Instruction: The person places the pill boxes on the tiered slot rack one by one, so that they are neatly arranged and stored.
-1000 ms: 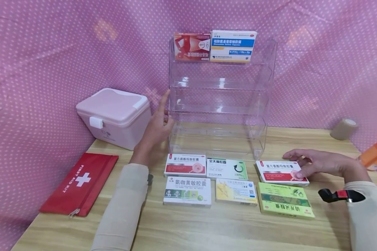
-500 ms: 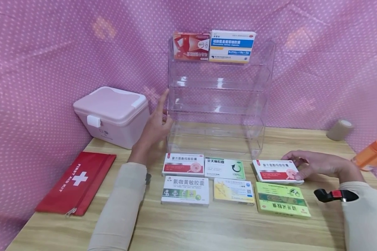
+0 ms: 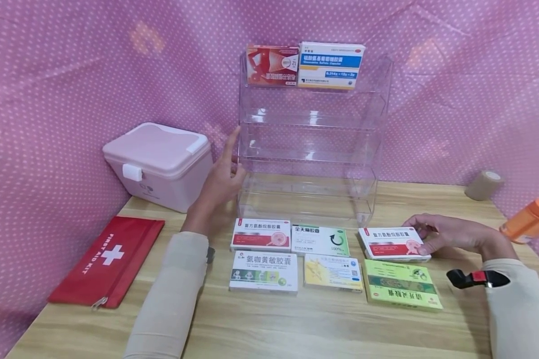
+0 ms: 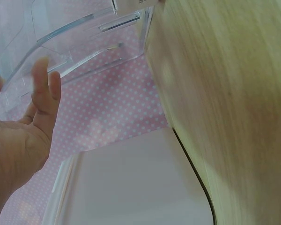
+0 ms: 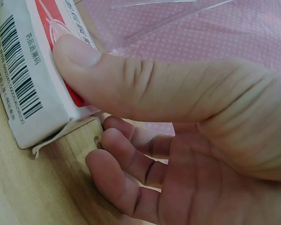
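Observation:
My right hand point(image 3: 460, 237) pinches the right end of a white and red medicine box point(image 3: 388, 242). In the right wrist view, the thumb point(image 5: 79, 54) presses on its printed face beside the barcode end, while several fingers curl below. At the left side of a clear tiered display rack point(image 3: 310, 162), my left hand point(image 3: 222, 179) points its index finger up along the edge. The left wrist view shows its other fingers loosely bent beside the clear plastic. The rack's top tier bears a red medicine box point(image 3: 271, 65) and a white and blue one point(image 3: 331, 66).
Before the rack lie a second white-red box point(image 3: 260, 234), white-green boxes point(image 3: 321, 242) point(image 3: 264, 271), a yellow-white box point(image 3: 333, 272) and a lime-green box point(image 3: 402, 284). Around them are a lidded pink case point(image 3: 161, 167), red first-aid pouch point(image 3: 108, 262), bandage roll point(image 3: 482, 185) and orange bottle point(image 3: 530, 219).
My right hand has closed its pinch on the white and red box and shifted it slightly left. The left hand stays at the rack. The head view has drifted a little.

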The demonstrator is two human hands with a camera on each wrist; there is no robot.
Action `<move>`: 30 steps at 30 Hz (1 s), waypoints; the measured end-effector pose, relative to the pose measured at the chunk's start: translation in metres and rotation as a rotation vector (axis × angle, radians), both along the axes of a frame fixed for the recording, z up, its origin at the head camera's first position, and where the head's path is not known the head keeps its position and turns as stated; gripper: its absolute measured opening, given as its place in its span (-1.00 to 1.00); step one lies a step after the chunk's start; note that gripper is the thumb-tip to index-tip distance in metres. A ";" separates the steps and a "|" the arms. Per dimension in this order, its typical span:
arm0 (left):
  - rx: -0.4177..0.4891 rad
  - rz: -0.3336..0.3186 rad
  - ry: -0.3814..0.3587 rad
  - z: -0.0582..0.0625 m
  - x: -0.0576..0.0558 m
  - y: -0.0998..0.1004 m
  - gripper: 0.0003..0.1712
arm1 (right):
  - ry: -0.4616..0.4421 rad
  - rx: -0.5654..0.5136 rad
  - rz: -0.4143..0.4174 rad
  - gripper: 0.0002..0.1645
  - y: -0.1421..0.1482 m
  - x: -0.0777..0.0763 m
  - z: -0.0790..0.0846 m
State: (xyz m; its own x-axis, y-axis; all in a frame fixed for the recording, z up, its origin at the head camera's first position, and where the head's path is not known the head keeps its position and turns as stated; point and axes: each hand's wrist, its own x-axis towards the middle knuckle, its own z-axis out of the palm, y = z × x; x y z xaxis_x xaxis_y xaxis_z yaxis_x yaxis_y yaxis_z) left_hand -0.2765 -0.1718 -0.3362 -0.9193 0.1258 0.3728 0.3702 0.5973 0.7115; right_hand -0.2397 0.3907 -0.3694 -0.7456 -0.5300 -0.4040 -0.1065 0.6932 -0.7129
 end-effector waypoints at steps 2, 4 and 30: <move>0.003 0.001 0.001 0.000 0.000 -0.001 0.11 | -0.006 -0.005 -0.004 -0.24 -0.001 0.000 0.001; 0.005 -0.001 0.003 0.000 0.000 -0.001 0.11 | -0.014 -0.006 -0.012 -0.24 -0.001 0.000 0.001; 0.005 -0.003 -0.002 -0.001 -0.001 -0.001 0.11 | -0.036 -0.063 -0.006 -0.30 0.002 -0.001 -0.005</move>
State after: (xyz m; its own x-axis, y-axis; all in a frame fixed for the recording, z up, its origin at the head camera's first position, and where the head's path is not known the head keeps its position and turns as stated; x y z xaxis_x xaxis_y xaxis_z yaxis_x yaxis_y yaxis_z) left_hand -0.2772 -0.1732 -0.3368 -0.9197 0.1265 0.3717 0.3705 0.5931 0.7148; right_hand -0.2409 0.3930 -0.3747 -0.7344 -0.5505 -0.3970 -0.0754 0.6475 -0.7584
